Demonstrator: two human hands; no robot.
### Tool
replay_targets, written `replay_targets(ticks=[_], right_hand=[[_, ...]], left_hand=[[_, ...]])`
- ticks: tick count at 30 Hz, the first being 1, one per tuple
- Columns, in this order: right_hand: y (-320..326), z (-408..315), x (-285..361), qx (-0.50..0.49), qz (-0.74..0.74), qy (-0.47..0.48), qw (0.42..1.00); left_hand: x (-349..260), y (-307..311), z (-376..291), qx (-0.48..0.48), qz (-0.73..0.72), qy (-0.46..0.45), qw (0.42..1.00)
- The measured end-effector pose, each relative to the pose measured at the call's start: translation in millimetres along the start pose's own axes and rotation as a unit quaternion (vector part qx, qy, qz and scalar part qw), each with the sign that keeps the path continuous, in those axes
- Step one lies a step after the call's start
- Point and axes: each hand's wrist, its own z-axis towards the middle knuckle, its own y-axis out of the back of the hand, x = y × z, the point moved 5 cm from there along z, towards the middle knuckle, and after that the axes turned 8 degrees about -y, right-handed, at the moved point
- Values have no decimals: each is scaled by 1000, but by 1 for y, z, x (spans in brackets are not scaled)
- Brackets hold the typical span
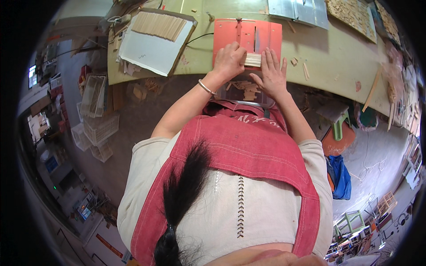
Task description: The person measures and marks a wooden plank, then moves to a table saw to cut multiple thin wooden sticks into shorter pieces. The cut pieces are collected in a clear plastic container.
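A bundle of thin wooden strips [252, 60] lies at the front edge of a small red saw table [229, 36] with a narrow blade slot. My left hand [230, 60] grips the bundle's left end with bent fingers. Flat against its right end rests my right hand [273, 71], fingers stretched forward and thumb apart. Below the table edge, a clear plastic bin [266, 99] at my lap holds short cut wood pieces [248, 89]. Whether the blade stands up out of the slot cannot be made out.
At the left, a white board [149, 55] bears a row of wooden strips [159, 25]. A black cable [199, 37] runs to the saw table. Offcuts [305, 70] lie right of my hand on the green worktable [332, 63]. A metal box [298, 13] stands behind.
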Motion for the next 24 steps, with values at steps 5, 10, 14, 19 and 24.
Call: replay_targets(ticks=[5, 10, 14, 19, 24], right_hand=[[38, 23, -5, -29, 79, 22, 996], [36, 30, -6, -39, 102, 57, 992], [32, 33, -7, -15, 78, 73, 994], [32, 35, -7, -17, 79, 84, 993], [36, 42, -7, -20, 89, 76, 993]], left_hand=[[-2, 3, -1, 10, -20, 8, 1000], [-1, 4, -2, 2, -51, 21, 998], [-1, 7, -3, -11, -58, 13, 998], [-1, 8, 0, 10, -34, 6, 999], [4, 9, 9, 17, -21, -1, 1000]])
